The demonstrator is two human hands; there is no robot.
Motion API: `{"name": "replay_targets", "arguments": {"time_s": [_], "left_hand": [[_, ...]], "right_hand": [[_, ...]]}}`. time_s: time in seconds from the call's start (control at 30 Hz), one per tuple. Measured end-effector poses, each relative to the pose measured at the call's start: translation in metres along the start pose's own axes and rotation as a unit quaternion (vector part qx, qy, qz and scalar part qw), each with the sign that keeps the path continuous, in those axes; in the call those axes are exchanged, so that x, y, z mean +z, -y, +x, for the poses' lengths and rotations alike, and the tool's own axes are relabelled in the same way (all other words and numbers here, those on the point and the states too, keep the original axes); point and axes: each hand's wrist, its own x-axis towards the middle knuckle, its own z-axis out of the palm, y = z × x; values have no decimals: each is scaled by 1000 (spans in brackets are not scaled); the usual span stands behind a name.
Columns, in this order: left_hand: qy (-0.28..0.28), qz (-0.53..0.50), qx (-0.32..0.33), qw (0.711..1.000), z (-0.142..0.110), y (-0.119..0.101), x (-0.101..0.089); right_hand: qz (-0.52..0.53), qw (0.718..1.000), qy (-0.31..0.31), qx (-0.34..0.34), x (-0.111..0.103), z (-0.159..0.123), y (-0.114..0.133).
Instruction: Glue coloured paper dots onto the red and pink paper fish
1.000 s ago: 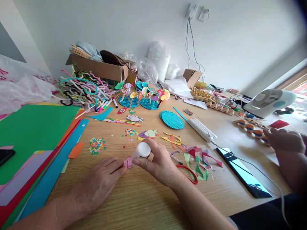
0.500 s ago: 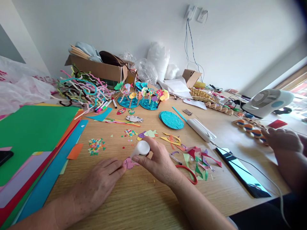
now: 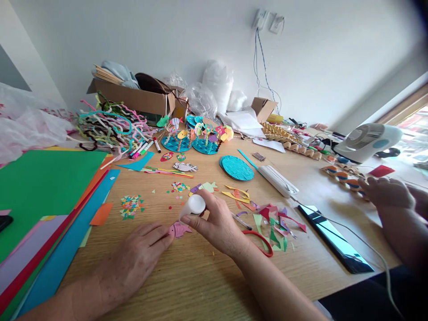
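A small pink paper fish lies flat on the wooden table. My left hand rests on the table, its fingers together and the fingertips pressing the fish's head end. In my right hand is a white glue bottle, gripped between thumb and fingers. It is tilted with its round base up, just above the fish; its nozzle is hidden. Behind it lie a purple and a pale green paper fish. Red-handled scissors sit beside my right wrist, partly covered.
Paper sheets are stacked at left, near confetti piles. Coloured scraps, a dark phone-like slab and a power strip with its cord lie at right. Blue discs stand beyond. Another person's hand is at far right.
The view has shifted slightly, moving the scene a little left. The fish's tail shows more clearly beside the glue bottle. Both my hands keep their holds.
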Motion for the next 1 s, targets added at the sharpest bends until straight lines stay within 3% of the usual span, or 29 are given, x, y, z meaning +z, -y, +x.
{"name": "replay_targets", "arguments": {"time_s": [0.3,1.0], "left_hand": [[-17,8,7,1000,2,-1,-1],[2,28,6,1000,0,0,-1]], "right_hand": [[5,1000,-1,3,0,1,1],[11,1000,-1,-4,4,2,0]]}}
